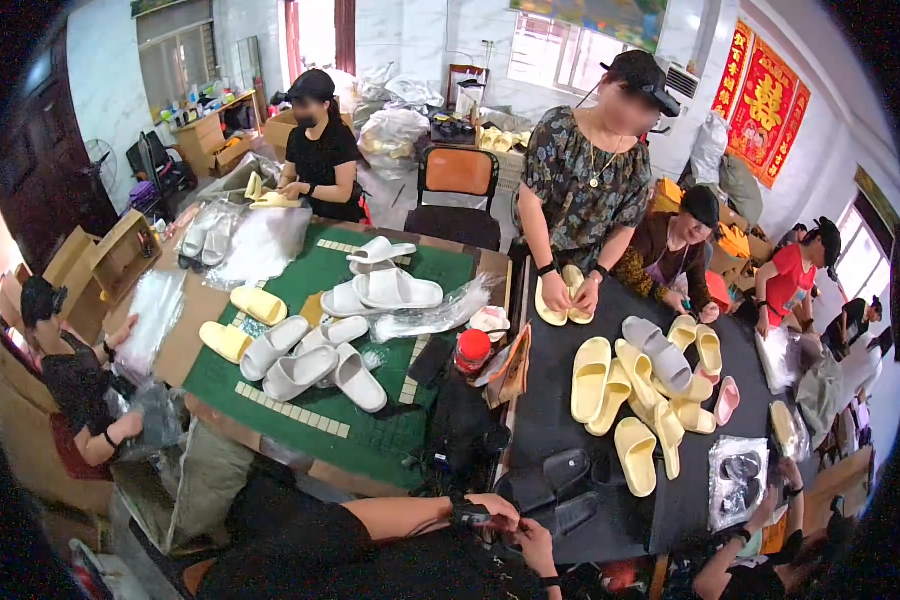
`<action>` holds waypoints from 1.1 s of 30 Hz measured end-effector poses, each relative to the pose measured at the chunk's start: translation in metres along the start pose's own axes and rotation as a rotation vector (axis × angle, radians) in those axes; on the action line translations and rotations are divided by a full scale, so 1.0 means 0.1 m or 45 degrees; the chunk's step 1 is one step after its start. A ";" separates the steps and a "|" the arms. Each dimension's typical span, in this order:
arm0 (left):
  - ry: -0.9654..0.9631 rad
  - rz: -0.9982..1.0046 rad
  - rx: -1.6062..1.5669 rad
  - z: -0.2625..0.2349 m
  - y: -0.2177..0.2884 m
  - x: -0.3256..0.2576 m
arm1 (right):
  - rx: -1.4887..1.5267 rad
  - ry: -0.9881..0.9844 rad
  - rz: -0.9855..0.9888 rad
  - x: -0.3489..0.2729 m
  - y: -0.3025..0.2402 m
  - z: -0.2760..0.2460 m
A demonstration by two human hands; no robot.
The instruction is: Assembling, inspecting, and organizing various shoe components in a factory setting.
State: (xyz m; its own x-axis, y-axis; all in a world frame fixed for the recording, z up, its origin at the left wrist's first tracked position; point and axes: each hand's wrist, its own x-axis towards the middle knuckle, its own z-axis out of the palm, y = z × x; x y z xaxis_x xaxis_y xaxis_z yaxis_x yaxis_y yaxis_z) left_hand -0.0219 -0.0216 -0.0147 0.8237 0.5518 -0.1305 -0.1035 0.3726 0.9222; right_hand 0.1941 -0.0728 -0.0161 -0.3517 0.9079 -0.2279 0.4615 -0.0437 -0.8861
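Low in the head view, my left hand [493, 513] reaches in from the left, with a dark band at its wrist. My right hand [536, 548] is close beside it, a dark band below it. The fingers of both are closed and nearly meet; something small and dark seems to be between them, too small to make out. Just beyond my hands, on the black tabletop [530, 430], lie black slide sandals [560, 476]. Several pale yellow slides [635, 455] are farther right, with a grey pair [656, 354] and a pink slide [727, 400] near them.
A green-topped table [410, 260] at left carries several light grey slides [355, 380] and yellow ones [258, 305]. A red-lidded jar [473, 350] stands between the tables. Clear-bagged black sandals [738, 480] lie at right. Several co-workers surround both tables; one person's hands [570, 298] hold yellow slides.
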 end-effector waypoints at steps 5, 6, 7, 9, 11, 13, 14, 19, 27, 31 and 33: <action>0.113 -0.202 -0.353 0.09 0.07 -0.05 | 0.069 0.137 0.174 -0.12 -0.49 -0.03; 0.109 -0.204 -0.358 0.09 0.03 -0.01 | 0.107 0.207 0.203 -0.13 -0.61 -0.03; 0.154 -0.249 -0.372 0.06 -0.05 0.02 | 0.112 0.239 0.195 -0.15 -0.71 -0.05; 0.155 0.188 -0.034 0.00 -0.35 0.04 | 0.077 0.249 0.224 -0.17 -0.66 -0.07; 0.206 -0.045 -0.288 -0.02 -0.32 0.08 | 0.047 0.268 0.258 -0.18 -0.51 -0.07; 0.270 -0.285 -0.537 -0.04 -0.28 0.09 | 0.266 0.303 0.199 -0.17 -0.44 -0.05; 0.290 -0.321 -0.516 -0.04 -0.25 0.08 | 0.272 0.305 0.202 -0.19 -0.48 -0.05; 0.368 -0.448 -0.460 0.12 0.28 -0.06 | 0.283 0.273 0.153 -0.15 -0.66 -0.02; 0.387 -0.372 -0.370 0.01 -0.02 0.01 | 0.091 0.260 0.048 -0.03 -0.51 0.02; 0.379 -0.421 -0.143 0.09 0.20 -0.02 | 0.054 0.211 0.137 0.04 -0.50 0.01; 0.424 -0.471 -0.083 0.05 0.25 -0.06 | -0.055 0.242 0.112 0.08 -0.77 -0.01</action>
State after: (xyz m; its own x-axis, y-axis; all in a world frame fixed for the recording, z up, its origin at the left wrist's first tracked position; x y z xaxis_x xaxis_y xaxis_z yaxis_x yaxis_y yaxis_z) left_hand -0.0271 -0.0196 0.0105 0.5902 0.5784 -0.5632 0.1185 0.6280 0.7692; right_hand 0.1567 -0.0615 0.0508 -0.1503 0.9638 -0.2200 0.5195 -0.1124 -0.8471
